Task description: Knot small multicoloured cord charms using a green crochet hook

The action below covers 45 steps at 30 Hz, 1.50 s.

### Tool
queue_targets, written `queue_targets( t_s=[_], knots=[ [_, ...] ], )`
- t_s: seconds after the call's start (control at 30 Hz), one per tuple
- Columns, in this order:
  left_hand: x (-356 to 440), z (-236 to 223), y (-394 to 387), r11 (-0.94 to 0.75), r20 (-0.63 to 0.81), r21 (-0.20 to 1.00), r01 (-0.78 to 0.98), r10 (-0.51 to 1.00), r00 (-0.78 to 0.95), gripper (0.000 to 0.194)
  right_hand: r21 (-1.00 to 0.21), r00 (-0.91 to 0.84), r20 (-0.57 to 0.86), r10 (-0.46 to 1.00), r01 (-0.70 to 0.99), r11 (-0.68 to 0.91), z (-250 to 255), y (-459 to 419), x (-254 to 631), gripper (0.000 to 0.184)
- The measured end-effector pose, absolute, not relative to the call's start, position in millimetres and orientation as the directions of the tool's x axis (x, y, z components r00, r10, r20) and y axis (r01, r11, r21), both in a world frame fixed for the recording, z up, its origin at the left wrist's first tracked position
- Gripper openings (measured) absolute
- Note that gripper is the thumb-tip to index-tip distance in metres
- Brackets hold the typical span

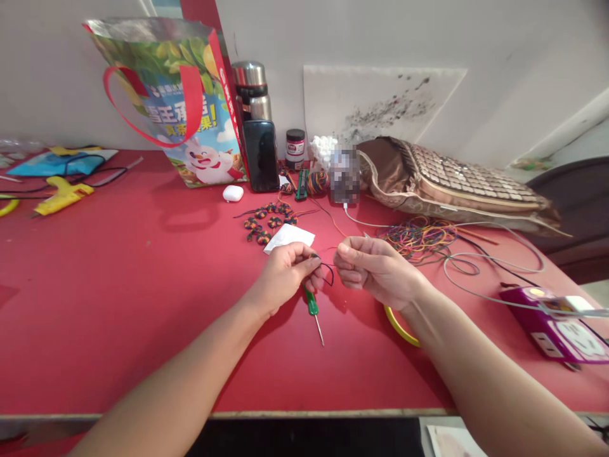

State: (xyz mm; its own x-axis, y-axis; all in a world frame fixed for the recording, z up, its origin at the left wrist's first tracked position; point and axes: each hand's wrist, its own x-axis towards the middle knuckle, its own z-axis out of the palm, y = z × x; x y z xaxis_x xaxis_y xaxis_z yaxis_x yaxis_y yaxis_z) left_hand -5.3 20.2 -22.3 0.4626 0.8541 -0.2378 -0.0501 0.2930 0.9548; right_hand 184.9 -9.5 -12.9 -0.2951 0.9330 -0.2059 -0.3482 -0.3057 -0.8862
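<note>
My left hand (pixel 295 266) is closed in a pinch on a thin dark cord (pixel 331 274), with a small dark knotted bit at the fingertips. A loop of this cord hangs to the right of the fingers. Close by, my right hand (pixel 364 261) is closed too, its thumb and forefinger pinching the cord's thin free end, which is barely visible. Below my left hand lies a green-handled tool (pixel 312 304) with a thin metal shaft, its top hidden. White paper (pixel 291 237) and several multicoloured knotted cord pieces (pixel 271 221) lie just beyond.
Tangled multicoloured cord (pixel 421 238) and a white cable lie right, near a purple power strip (pixel 554 324). A yellow ring (pixel 402 327) is partly under my right forearm. Behind stand a shopping bag (pixel 190 120), phone (pixel 261 155) and cushion (pixel 466 178). A yellow glue gun (pixel 61 193) lies left.
</note>
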Motion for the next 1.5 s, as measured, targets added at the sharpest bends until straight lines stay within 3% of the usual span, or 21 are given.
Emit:
queue_targets(
  t_s=[0.23, 0.4, 0.47, 0.57, 0.67, 0.77, 0.9, 1.03, 1.1, 1.17, 1.27, 1.37, 1.5],
  knots=[
    [-9.0, -25.0, 23.9, 0.263, -0.242, 0.964, 0.025, 0.841, 0.484, 0.014, -0.906, -0.243, -0.191, 0.951, -0.329, -0.266, -13.2, -7.7, 185.2, 0.049],
    [-12.1, -21.5, 27.4, 0.215, -0.183, 0.976, -0.016, 0.866, 0.466, 0.018, -0.999, -0.11, -0.025, 0.994, 0.049, -0.019, -18.6, -7.8, 186.6, 0.038],
    [-12.7, -20.2, 28.8, 0.21, -0.174, 0.977, -0.031, 0.876, 0.449, 0.018, -0.958, -0.08, 0.111, 0.991, 0.258, 0.128, -21.2, -8.5, 187.8, 0.024],
    [-13.0, -19.3, 29.7, 0.213, -0.177, 0.977, -0.029, 0.874, 0.452, 0.018, -0.796, -0.135, 0.297, 0.945, 0.513, 0.323, -25.1, -9.1, 190.2, 0.013],
    [-12.7, -19.9, 29.2, 0.208, -0.171, 0.978, -0.029, 0.87, 0.463, 0.016, -0.685, -0.178, 0.38, 0.908, 0.605, 0.406, -27.5, -8.8, 192.7, 0.014],
    [-12.3, -21.4, 29.1, 0.213, -0.172, 0.977, -0.033, 0.865, 0.472, 0.017, -0.672, -0.132, 0.408, 0.903, 0.626, 0.395, -28.0, -6.9, 195.2, 0.013],
    [-12.0, -22.8, 29.9, 0.213, -0.173, 0.976, -0.033, 0.865, 0.47, 0.017, -0.8, -0.064, 0.323, 0.944, 0.515, 0.308, -26.9, -3.6, 198.1, 0.018],
    [-11.5, -22.7, 29.3, 0.212, -0.167, 0.976, -0.04, 0.861, 0.48, 0.02, -0.999, -0.081, 0.027, 0.996, 0.044, 0.03, -22.1, -5.3, 193.6, 0.033],
    [-11.3, -22.2, 28.0, 0.209, -0.151, 0.976, -0.058, 0.848, 0.507, 0.025, -0.973, -0.186, -0.094, 0.978, -0.193, -0.13, -18.9, -8.1, 187.6, 0.037],
    [-11.4, -21.7, 26.4, 0.195, -0.13, 0.979, -0.064, 0.83, 0.543, 0.03, -0.916, -0.282, -0.128, 0.951, -0.335, -0.222, -16.4, -10.5, 181.5, 0.039],
    [-11.6, -21.1, 24.4, 0.175, -0.126, 0.984, -0.028, 0.8, 0.587, 0.025, -0.863, -0.329, -0.149, 0.932, -0.416, -0.285, -15.5, -11.7, 176.7, 0.04],
    [-11.1, -21.5, 23.2, 0.177, -0.16, 0.984, 0.03, 0.785, 0.598, 0.016, -0.858, -0.326, -0.159, 0.932, -0.422, -0.294, -16.8, -11.2, 177.6, 0.04],
    [-9.5, -23.7, 23.0, 0.161, -0.182, 0.983, 0.088, 0.811, 0.556, 0.017, -0.855, -0.32, -0.184, 0.929, -0.414, -0.312, -17.6, -11.4, 178.4, 0.038]
  ],
)
